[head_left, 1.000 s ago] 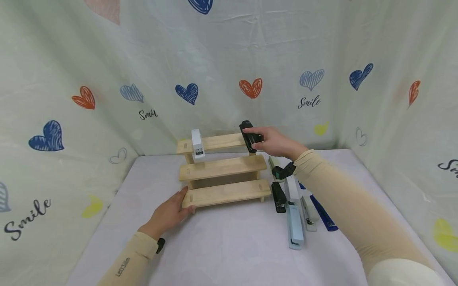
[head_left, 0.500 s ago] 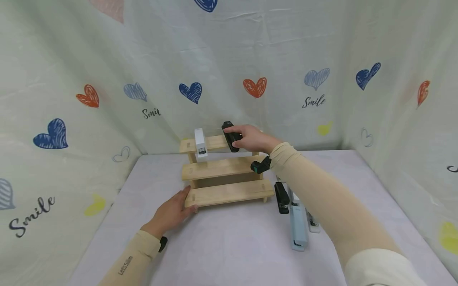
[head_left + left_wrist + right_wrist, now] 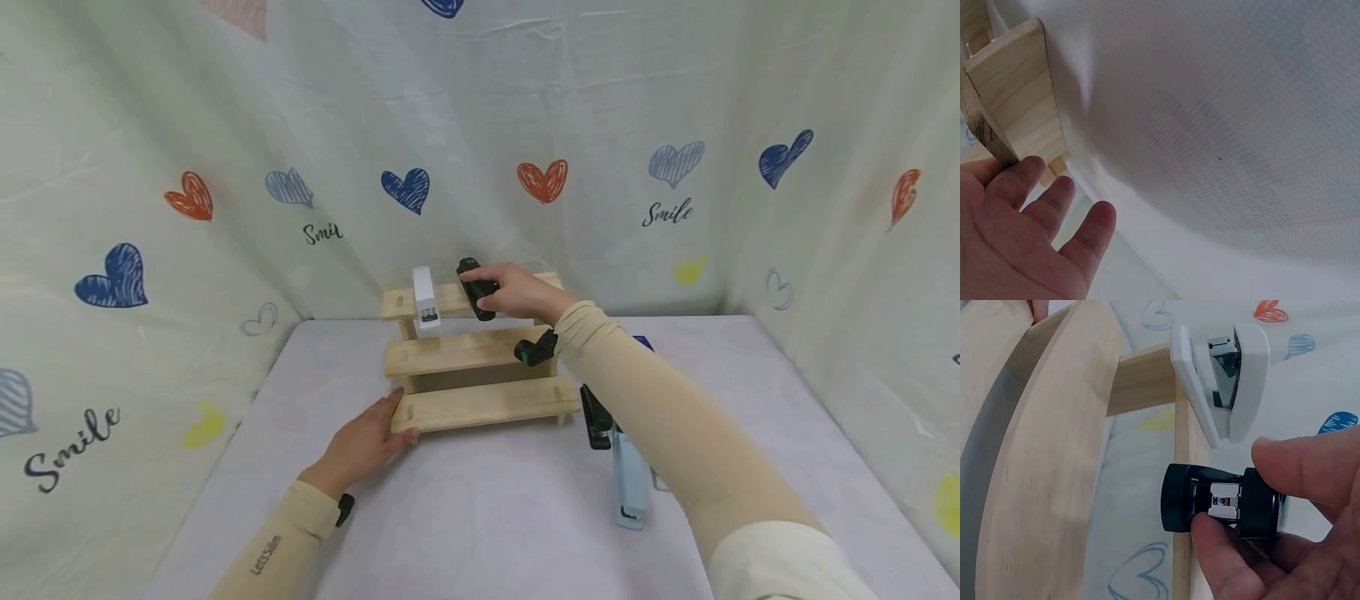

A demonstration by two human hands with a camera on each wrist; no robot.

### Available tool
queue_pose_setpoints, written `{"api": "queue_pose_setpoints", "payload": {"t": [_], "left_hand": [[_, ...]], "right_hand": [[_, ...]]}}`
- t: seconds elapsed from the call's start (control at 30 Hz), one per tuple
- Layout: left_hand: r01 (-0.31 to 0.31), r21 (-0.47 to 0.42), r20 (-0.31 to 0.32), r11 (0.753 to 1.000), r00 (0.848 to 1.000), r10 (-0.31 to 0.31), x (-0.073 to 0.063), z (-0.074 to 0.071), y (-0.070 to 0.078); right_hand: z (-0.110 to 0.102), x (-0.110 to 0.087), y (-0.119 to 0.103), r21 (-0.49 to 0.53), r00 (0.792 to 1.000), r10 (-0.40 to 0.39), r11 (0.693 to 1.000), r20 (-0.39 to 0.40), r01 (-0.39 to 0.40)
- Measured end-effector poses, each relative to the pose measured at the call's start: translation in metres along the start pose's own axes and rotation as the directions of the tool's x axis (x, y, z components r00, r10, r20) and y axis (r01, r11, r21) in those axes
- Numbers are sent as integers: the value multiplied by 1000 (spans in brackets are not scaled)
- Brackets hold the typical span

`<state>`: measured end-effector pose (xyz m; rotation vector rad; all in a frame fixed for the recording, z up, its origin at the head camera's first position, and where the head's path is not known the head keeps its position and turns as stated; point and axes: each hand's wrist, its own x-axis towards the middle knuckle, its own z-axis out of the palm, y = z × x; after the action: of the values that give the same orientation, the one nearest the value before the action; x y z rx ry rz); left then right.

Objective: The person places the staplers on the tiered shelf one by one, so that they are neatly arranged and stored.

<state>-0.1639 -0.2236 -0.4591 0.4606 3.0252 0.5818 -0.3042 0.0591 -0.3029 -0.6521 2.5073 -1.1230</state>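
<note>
A three-tier wooden shelf (image 3: 442,357) stands at the back of the table. My left hand (image 3: 358,443) grips the left end of its lowest board, thumb at the front edge; in the left wrist view, several fingertips (image 3: 1063,187) extend past the wood. My right hand (image 3: 517,293) pinches a black stapler (image 3: 472,287) at the top board, its long side running front to back. The right wrist view shows the black stapler (image 3: 1179,500) end-on between thumb and fingers. Left of it on the top board sits a white stapler (image 3: 1250,381), with a gap between the two.
Right of the shelf lie another black stapler (image 3: 595,417) and a light blue stapler (image 3: 630,483). My right forearm hides part of this group; a blue end (image 3: 643,342) shows behind it. A heart-printed curtain (image 3: 480,100) closes off the back and sides.
My right hand has carried the black stapler leftward along the top board, toward the white stapler. My left hand stays at the lowest board. The head view has shifted slightly.
</note>
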Motion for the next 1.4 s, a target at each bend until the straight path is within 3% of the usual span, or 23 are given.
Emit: {"api": "queue_pose_setpoints", "payload": {"t": [0.33,0.73,1.4], "left_hand": [[1,-7,-1,1000,1000,-1,0,2,-2],[4,3,0,1000,1000,-4,0,1,-1],[7,-6,-3,1000,1000,-7,0,-2,1]], "right_hand": [[5,4,-1,-16,999,12,1000,-52,-13],[10,2,8,146,993,-3,989,-120,20],[19,4,11,217,979,21,976,-200,23]]}}
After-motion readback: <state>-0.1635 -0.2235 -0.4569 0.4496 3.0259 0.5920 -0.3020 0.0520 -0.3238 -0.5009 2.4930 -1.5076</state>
